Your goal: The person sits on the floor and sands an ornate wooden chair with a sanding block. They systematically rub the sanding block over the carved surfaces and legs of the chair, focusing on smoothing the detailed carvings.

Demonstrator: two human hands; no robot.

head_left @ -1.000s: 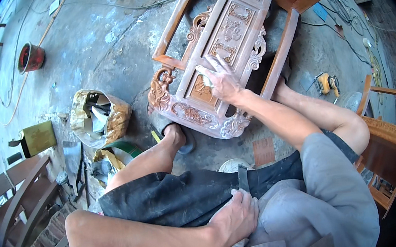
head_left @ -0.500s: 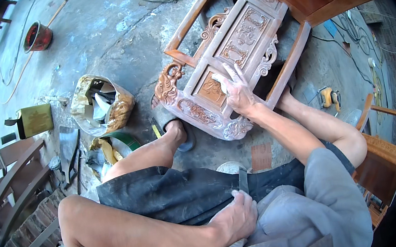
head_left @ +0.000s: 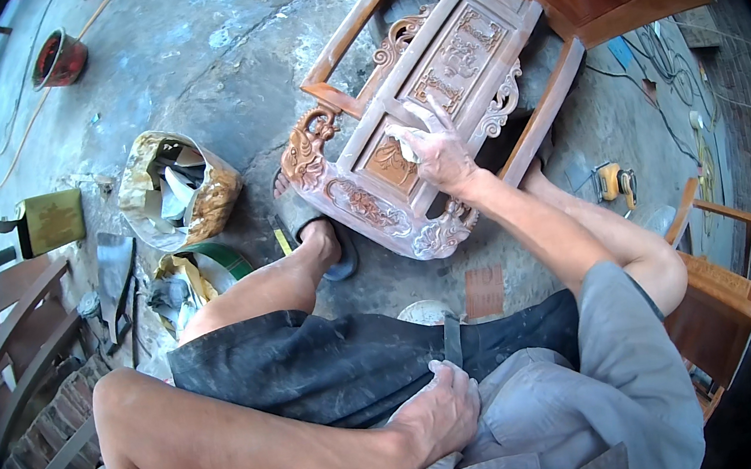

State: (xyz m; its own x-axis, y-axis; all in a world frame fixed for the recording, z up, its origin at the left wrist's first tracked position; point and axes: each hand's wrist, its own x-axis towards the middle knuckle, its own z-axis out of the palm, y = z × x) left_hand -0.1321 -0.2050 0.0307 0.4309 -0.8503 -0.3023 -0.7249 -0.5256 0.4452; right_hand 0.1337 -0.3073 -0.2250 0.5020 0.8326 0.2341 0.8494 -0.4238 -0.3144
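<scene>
A carved wooden chair (head_left: 459, 62), coated with pale dust, lies tilted in front of me with its panelled back facing up. My right hand (head_left: 441, 157) is over the small carved panel (head_left: 393, 166) near the crest rail. A small whitish piece (head_left: 401, 141) is pressed under its thumb and forefinger against the wood, while other fingers stretch out; its exact kind is unclear. My left hand (head_left: 435, 412) lies curled on my lap against the grey shirt. Just beyond its fingers a flat grey strip (head_left: 453, 338) sticks up; whether they grip it is hidden.
An open tub (head_left: 223, 193) of scraps and a green-rimmed container (head_left: 225, 262) stand left of my foot. Farther left are an olive can (head_left: 53, 223) and a reddish bucket (head_left: 60, 60). A yellow power sander (head_left: 613, 181), cables (head_left: 682, 75) and a wooden chair (head_left: 720, 293) lie right.
My right hand has shifted slightly left and up over the small panel, still pressing the whitish piece. The whole view has shifted a little; my left hand stays on my lap.
</scene>
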